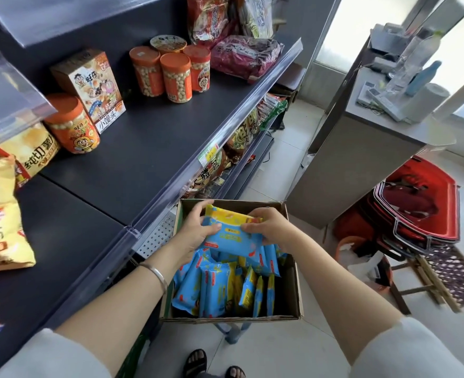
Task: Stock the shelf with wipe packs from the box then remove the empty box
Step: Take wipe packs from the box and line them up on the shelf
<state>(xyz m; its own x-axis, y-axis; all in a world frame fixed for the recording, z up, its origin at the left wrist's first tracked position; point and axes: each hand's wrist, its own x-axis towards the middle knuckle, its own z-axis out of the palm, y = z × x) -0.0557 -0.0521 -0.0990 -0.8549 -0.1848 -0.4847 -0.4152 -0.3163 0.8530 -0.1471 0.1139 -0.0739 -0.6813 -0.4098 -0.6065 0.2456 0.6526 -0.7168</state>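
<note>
**Both hands on a wipe pack over the box**

I'm holding a blue-and-yellow wipe pack [232, 236] w/ both hands, just above the open cardboard box [293, 271]. My left hand [195, 230] is gripping its left edge, thumb on top and fingers curled round the far side. My right hand [270, 227] is pinching the right edge. Can't tell if it's one pack or a couple stacked. The other packs [214, 287] are standing on edge inside the box, right below my hands. The box is sitting just beside the front of the dark shelf [121, 165] on my left, w/ orange snack jars [175, 77] at the back.
</note>
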